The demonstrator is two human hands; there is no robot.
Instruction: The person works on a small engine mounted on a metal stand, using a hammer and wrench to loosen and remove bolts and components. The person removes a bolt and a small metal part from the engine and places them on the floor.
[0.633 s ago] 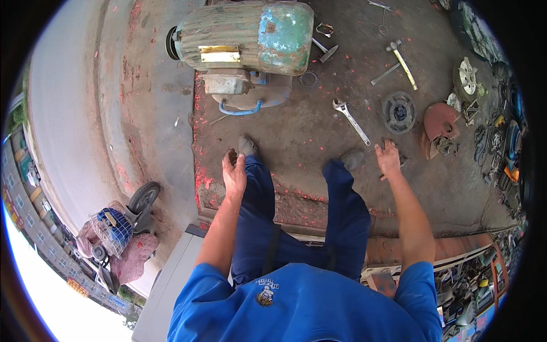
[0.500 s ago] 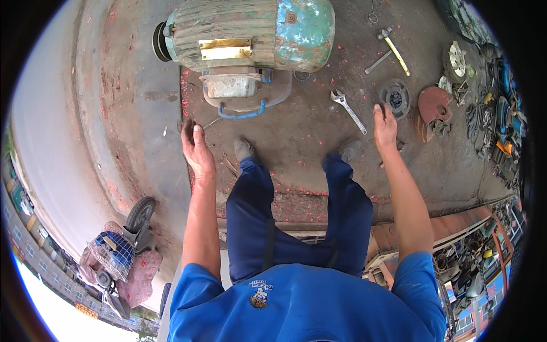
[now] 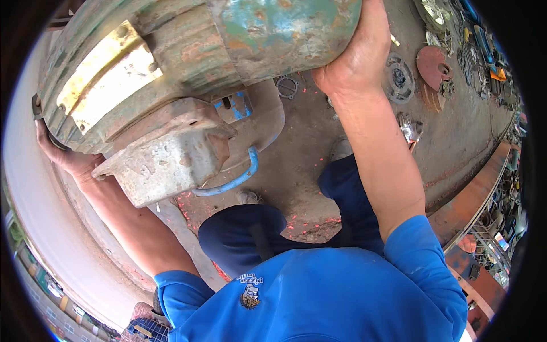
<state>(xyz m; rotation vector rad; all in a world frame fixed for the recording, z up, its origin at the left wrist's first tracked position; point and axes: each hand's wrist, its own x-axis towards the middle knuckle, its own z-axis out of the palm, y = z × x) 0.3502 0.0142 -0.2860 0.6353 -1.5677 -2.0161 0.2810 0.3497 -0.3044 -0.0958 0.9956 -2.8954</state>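
A large, worn green electric motor [image 3: 188,48] with flaking blue paint fills the upper left of the head view. Its ribbed body carries a bright nameplate [image 3: 108,74] and a grey terminal box [image 3: 165,157] on the near side. My left hand [image 3: 71,159] grips the motor's left end, its fingers partly hidden behind the rim. Against the rounded right end cover presses my right hand [image 3: 362,62], with its fingertips out of sight. Below the motor shows a plate with a curved blue handle [image 3: 233,179]. Whether the motor is off its support I cannot tell.
To the right on the dirty ground lie a round grey metal disc [image 3: 400,78], a reddish slotted disc [image 3: 434,67] and scattered metal parts. Scrap is heaped along the far right edge, beside a rusty beam [image 3: 473,191]. A bicycle-style basket [image 3: 149,329] shows at lower left.
Both hands have moved from free in the air onto the motor's two ends. My body has leaned forward, and the motor now looks much larger and tilted. The adjustable wrench is mostly covered by my right arm.
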